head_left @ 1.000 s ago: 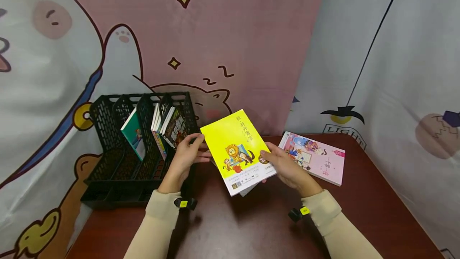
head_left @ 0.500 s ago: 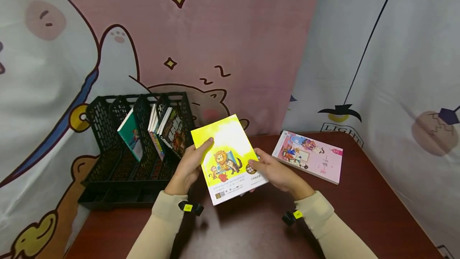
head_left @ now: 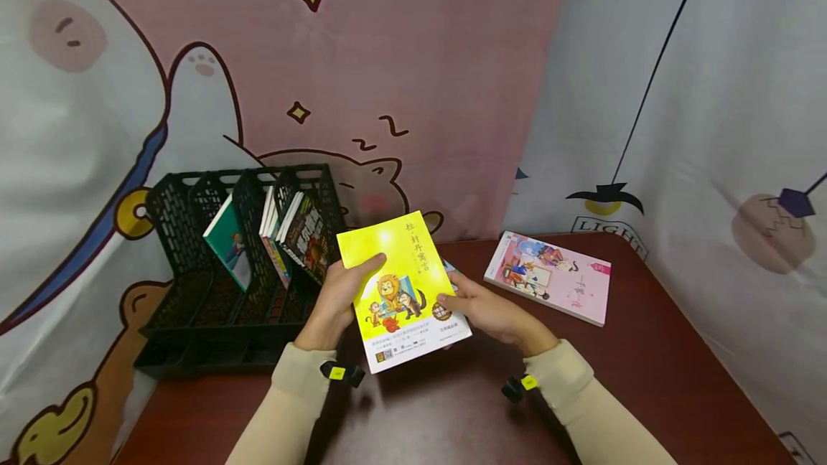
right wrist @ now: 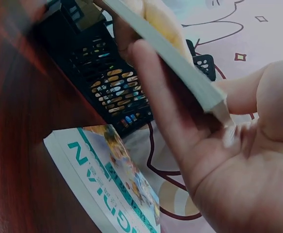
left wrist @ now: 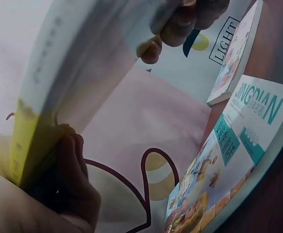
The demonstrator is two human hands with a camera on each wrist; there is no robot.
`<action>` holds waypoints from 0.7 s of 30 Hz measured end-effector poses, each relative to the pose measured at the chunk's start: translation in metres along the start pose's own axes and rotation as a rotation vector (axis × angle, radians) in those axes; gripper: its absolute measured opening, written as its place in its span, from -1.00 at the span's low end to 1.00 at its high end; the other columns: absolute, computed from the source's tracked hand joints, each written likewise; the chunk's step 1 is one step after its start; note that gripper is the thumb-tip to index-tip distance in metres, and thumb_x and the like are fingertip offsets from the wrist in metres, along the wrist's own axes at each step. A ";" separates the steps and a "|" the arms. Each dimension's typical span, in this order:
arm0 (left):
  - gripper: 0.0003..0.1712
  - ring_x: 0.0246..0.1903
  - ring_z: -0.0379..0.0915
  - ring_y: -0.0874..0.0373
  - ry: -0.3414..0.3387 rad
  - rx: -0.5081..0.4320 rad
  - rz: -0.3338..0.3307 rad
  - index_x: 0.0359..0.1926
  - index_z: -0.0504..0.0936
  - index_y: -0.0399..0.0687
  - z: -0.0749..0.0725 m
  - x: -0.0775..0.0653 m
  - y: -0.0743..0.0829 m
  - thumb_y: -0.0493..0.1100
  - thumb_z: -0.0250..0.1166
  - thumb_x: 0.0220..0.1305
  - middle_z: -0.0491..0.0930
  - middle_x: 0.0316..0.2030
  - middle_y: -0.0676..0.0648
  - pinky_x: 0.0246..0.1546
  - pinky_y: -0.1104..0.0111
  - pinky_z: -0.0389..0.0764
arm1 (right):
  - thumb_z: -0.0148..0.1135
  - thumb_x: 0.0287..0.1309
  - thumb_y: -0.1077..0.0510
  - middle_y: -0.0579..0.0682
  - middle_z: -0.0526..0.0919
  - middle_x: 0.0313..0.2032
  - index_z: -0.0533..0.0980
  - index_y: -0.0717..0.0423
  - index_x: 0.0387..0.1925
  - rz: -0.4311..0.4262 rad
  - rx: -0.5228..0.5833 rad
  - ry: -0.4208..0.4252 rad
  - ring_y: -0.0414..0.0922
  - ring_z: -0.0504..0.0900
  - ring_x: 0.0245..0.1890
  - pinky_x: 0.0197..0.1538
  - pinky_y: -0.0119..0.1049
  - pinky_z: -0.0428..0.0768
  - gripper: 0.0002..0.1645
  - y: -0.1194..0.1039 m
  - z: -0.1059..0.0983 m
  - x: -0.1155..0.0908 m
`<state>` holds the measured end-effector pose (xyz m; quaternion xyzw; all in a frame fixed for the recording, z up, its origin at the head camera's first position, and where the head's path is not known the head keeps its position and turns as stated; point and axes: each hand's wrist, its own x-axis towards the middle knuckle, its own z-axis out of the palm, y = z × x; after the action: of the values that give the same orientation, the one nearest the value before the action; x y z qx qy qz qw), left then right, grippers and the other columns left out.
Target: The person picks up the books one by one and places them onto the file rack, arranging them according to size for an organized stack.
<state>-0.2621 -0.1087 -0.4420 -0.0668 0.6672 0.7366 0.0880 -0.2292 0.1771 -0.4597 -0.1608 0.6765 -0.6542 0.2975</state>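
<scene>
A yellow paperback book [head_left: 397, 293] with a lion picture and a white lower band is held up over the table by both hands. My left hand [head_left: 337, 300] grips its left edge, thumb flat on the cover and fingers behind. At the lower right edge, my right hand [head_left: 497, 313] pinches the book with the thumb on top. The right wrist view shows the fingers of this hand [right wrist: 180, 131] beneath the book's page edge [right wrist: 180, 63]. On the table below lies a book marked JINGDIAN [left wrist: 228, 155], mostly hidden behind the yellow one in the head view.
A black divided book rack [head_left: 239, 271] stands at the left. It holds a green book [head_left: 229, 242], several thin books and a dark-covered book [head_left: 306, 235]. A pink book [head_left: 552, 277] lies flat on the brown table [head_left: 646, 386] at the right. Printed curtains hang behind.
My left hand has closed onto the yellow book's left edge, its thumb now on the cover. The book has shifted slightly left and closer, with my right hand still holding it.
</scene>
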 end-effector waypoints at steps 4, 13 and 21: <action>-0.38 -0.23 0.90 -0.04 0.010 -0.009 0.036 0.35 0.63 -0.04 -0.002 -0.001 0.001 0.09 0.56 0.41 0.86 -0.06 -0.17 -0.21 0.13 0.89 | 0.08 0.72 -0.01 0.18 0.81 0.16 -0.01 -0.10 0.77 0.013 -0.009 0.005 0.01 0.85 -0.01 0.06 -0.14 0.81 -0.18 0.000 0.003 0.001; -0.48 -0.24 0.91 -0.10 0.018 0.006 0.085 0.30 0.68 -0.03 -0.005 -0.003 0.008 0.04 0.54 0.45 0.86 -0.08 -0.21 -0.21 0.07 0.89 | 0.14 0.71 -0.02 0.19 0.82 0.15 0.15 0.04 0.72 0.013 -0.017 0.018 0.01 0.85 -0.04 0.01 0.01 0.87 -0.24 -0.002 0.002 0.000; -0.44 -0.30 0.90 -0.08 0.070 0.042 0.122 0.28 0.65 -0.10 -0.014 -0.006 0.012 0.07 0.55 0.43 0.86 -0.14 -0.19 -0.27 0.08 0.89 | 0.11 0.72 0.03 0.23 0.84 0.10 0.41 0.24 0.47 -0.011 -0.024 0.025 0.01 0.89 -0.12 0.05 0.11 0.87 -0.47 0.000 0.003 0.002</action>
<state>-0.2596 -0.1237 -0.4301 -0.0498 0.6879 0.7238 0.0211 -0.2288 0.1735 -0.4603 -0.1599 0.6871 -0.6497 0.2834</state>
